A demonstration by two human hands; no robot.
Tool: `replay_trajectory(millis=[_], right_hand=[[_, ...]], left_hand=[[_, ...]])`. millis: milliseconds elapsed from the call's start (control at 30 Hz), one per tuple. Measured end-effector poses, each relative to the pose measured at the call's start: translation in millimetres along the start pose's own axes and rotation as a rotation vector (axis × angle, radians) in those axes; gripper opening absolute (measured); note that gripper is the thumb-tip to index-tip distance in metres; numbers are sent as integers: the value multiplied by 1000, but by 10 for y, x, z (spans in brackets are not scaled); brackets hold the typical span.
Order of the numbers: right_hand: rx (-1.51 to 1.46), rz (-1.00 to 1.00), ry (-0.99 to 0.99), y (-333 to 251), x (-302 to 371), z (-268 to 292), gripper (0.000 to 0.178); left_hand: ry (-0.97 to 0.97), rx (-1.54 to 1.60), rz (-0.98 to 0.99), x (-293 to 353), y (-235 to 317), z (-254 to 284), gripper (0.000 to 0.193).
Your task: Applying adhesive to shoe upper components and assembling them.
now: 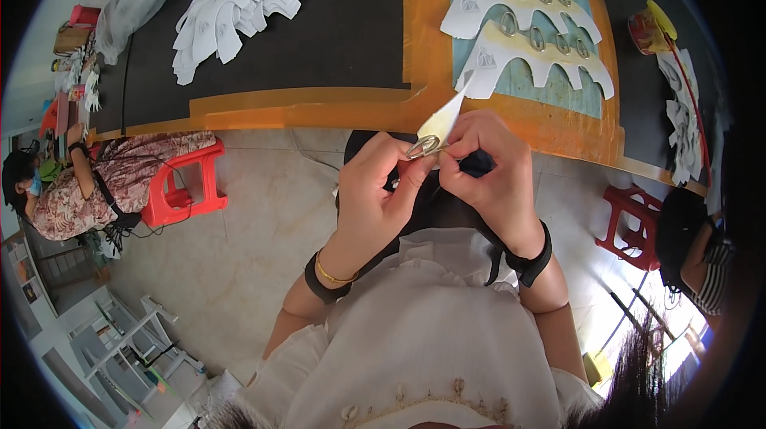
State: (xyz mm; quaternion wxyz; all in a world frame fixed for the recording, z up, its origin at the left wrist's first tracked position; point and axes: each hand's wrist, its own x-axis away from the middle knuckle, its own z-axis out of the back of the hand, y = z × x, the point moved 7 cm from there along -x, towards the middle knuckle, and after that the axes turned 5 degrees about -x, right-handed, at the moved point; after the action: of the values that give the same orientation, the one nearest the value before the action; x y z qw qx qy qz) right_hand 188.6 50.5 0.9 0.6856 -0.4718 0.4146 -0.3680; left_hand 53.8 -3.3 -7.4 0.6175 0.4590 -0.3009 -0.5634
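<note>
Seen from above, a person's two hands meet in front of the body, just short of the near edge of the surface (319, 114). The left hand (375, 193) and the right hand (491, 170) are pressed close together, fingertips almost touching, and between them they pinch a small metal ring (423, 146) and the lower end of a white paper piece (447, 114). The ring sits right at the fingertips, about equally near both hands, with the left thumb under it and the right fingers closing on it from the other side. The paper piece is long and narrow; its long axis runs up and away from the hands, leaning slightly right, and its free tip reaches over the surface. Just beyond that tip, ahead and to the right of the hands, two white cut-out shapes (531, 54) with rings already on them lie flat.
</note>
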Motion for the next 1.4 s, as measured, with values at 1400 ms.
replay_trajectory(millis=[1400], right_hand=[[49, 195, 164, -465, 150, 271, 33]], left_hand=[[-62, 1015, 425, 5, -14, -171, 10]])
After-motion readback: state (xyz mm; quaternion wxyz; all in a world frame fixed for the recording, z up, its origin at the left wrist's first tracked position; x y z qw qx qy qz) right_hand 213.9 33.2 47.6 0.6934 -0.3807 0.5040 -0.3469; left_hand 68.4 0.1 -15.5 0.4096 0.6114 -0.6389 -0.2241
